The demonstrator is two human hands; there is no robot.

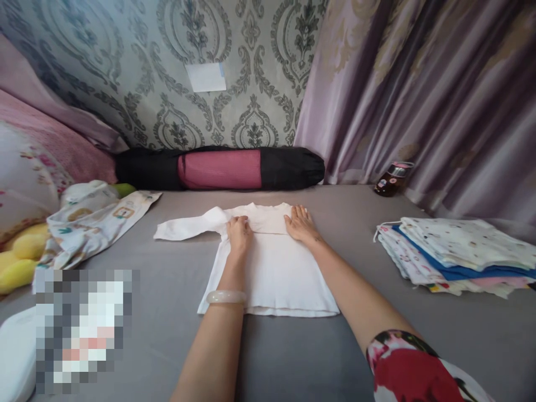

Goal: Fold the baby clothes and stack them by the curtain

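A small white long-sleeved shirt [285,273] lies spread on the grey sheet, its hem toward me. One sleeve reaches out to the left, while the other is folded flat across the chest. My left hand [240,234] is on the upper left of the shirt, its fingers bent down and closed on the fabric by the end of the folded sleeve; the fingertips are partly hidden. Flat on the right shoulder rests my right hand [300,224], fingers stretched out, pressing the fold.
Folded clothes [464,245] are stacked at the right, with a dark bottle [389,181] behind them. A black and pink rolled bag [220,168] lies along the wall. At left are a patterned cloth [100,229], a yellow plush item [20,257] and a blurred-out object [90,329].
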